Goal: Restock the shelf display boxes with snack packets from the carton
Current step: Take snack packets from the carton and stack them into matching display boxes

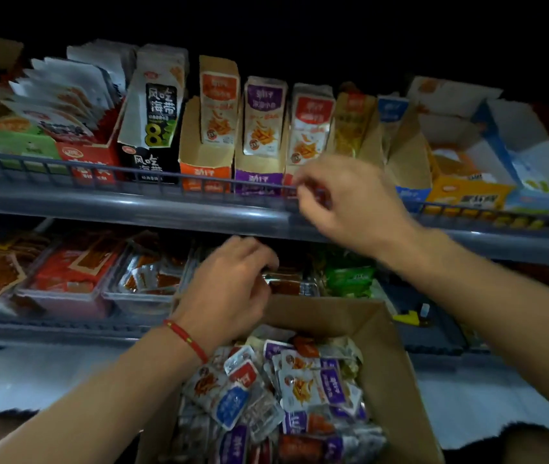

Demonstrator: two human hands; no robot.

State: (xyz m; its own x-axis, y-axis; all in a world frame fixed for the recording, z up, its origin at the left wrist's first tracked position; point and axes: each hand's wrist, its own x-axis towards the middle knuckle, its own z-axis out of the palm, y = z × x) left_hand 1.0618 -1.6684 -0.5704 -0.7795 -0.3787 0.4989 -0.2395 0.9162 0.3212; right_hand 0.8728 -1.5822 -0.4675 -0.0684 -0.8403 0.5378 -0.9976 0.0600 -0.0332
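An open brown carton (383,363) at the bottom middle holds several small snack packets (299,383) in red, purple and blue. My left hand (233,289), with a red string bracelet on the wrist, hovers over the carton's far rim. Its curled fingers grip a few dark red packets (286,283). My right hand (343,202) is blurred at the upper shelf rail, its fingers curled in front of the red display box (311,125). Whether it pinches a packet is unclear. Orange (216,105) and purple (263,115) display boxes stand to the left of the red one.
The grey upper shelf rail (132,202) runs across the view. A black seaweed box (156,112) and white packets stand at the left, yellow and blue boxes (467,192) at the right. The lower shelf carries clear trays (139,296) of red snacks and green packets (350,276).
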